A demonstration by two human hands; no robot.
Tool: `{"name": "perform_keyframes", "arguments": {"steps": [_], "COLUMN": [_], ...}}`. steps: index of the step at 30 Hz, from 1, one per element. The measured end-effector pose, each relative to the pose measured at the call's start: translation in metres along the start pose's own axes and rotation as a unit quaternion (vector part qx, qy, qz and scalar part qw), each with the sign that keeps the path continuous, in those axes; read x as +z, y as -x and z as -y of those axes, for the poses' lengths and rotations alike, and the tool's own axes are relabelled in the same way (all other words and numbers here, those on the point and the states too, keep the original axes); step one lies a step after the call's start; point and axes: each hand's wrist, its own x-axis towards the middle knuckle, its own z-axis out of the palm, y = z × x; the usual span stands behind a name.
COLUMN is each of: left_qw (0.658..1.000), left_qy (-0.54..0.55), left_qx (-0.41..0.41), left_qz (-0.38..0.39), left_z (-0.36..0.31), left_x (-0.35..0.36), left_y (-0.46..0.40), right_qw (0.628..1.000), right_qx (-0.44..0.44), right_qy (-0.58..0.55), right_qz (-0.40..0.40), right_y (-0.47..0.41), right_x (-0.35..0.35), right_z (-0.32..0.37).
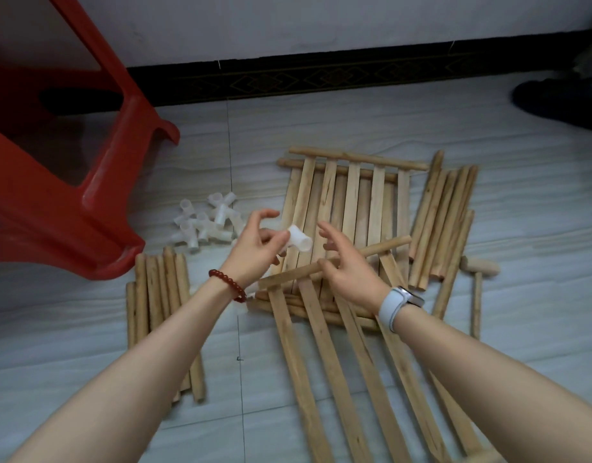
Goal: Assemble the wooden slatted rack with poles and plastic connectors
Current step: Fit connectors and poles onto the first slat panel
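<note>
My left hand (254,250) holds a white plastic connector (299,241) above the slats, pinched between thumb and fingers. My right hand (349,267) is just right of it, fingers spread. Its thumb rests on a wooden pole (384,247) that lies slantwise across two slatted panels. The far slatted panel (349,192) lies flat on the floor. The near slatted panel (324,362) overlaps it and runs toward me under my right forearm. A pile of white connectors (206,223) sits left of my left hand.
A red plastic stool (71,182) stands at the left. Loose poles lie in a bundle (159,295) under my left wrist and in another bundle (445,222) at the right. A wooden mallet (478,272) lies beyond those. A dark shoe (555,98) is far right by the wall.
</note>
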Motion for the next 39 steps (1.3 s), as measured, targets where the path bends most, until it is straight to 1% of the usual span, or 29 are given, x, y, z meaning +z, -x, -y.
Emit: {"name": "perform_keyframes", "arguments": {"steps": [2, 5, 7, 9, 12, 13, 14, 15, 17, 18, 19, 21, 23, 25, 29, 34, 39], "left_qw": [0.999, 0.998, 0.998, 0.998, 0.997, 0.997, 0.993, 0.982, 0.934, 0.913, 0.899, 0.89, 0.896, 0.906, 0.91, 0.909, 0.909], "left_qy": [0.007, 0.01, 0.013, 0.016, -0.021, -0.048, -0.1, -0.18, -0.347, -0.396, -0.422, -0.44, -0.436, -0.418, -0.403, -0.404, -0.403], "left_qx": [-0.016, -0.025, -0.025, -0.021, -0.008, -0.002, 0.011, 0.027, 0.03, 0.017, 0.003, -0.009, 0.005, 0.034, 0.081, 0.091, 0.106], "left_qz": [0.035, 0.05, 0.057, 0.065, 0.067, 0.064, 0.059, 0.059, 0.084, 0.1, 0.114, 0.119, 0.085, 0.057, 0.056, 0.05, 0.023], "left_z": [-0.006, -0.011, -0.015, -0.018, -0.02, -0.02, -0.018, -0.015, -0.006, -0.002, 0.003, 0.009, 0.012, 0.008, -0.002, -0.006, -0.007], "left_x": [0.018, 0.041, 0.056, 0.072, 0.095, 0.103, 0.109, 0.114, 0.126, 0.131, 0.136, 0.144, 0.146, 0.144, 0.138, 0.135, 0.135], "left_y": [0.001, 0.0, -0.003, -0.006, -0.013, -0.016, -0.019, -0.023, -0.03, -0.031, -0.032, -0.033, -0.033, -0.034, -0.03, -0.025, -0.021], "right_qw": [0.999, 0.999, 0.999, 0.998, 0.993, 0.99, 0.987, 0.981, 0.962, 0.951, 0.94, 0.919, 0.912, 0.917, 0.928, 0.938, 0.952], "right_qx": [-0.018, -0.02, -0.014, -0.005, 0.019, 0.029, 0.044, 0.068, 0.123, 0.147, 0.169, 0.211, 0.238, 0.24, 0.211, 0.191, 0.164], "right_qy": [0.019, 0.034, 0.019, -0.016, -0.044, -0.042, -0.044, -0.053, -0.081, -0.096, -0.11, -0.129, -0.12, -0.109, -0.103, -0.08, -0.048], "right_qz": [-0.025, -0.035, -0.041, -0.066, -0.111, -0.129, -0.15, -0.175, -0.229, -0.255, -0.277, -0.306, -0.312, -0.3, -0.29, -0.277, -0.253], "right_y": [0.01, 0.024, 0.034, 0.04, 0.044, 0.044, 0.045, 0.045, 0.044, 0.043, 0.041, 0.036, 0.031, 0.028, 0.019, 0.015, 0.016], "right_x": [-0.014, -0.031, -0.039, -0.044, -0.054, -0.06, -0.065, -0.072, -0.085, -0.091, -0.096, -0.106, -0.114, -0.12, -0.123, -0.12, -0.125], "right_z": [-0.004, -0.012, -0.019, -0.026, -0.04, -0.048, -0.055, -0.063, -0.082, -0.09, -0.099, -0.113, -0.124, -0.127, -0.118, -0.106, -0.103]}}
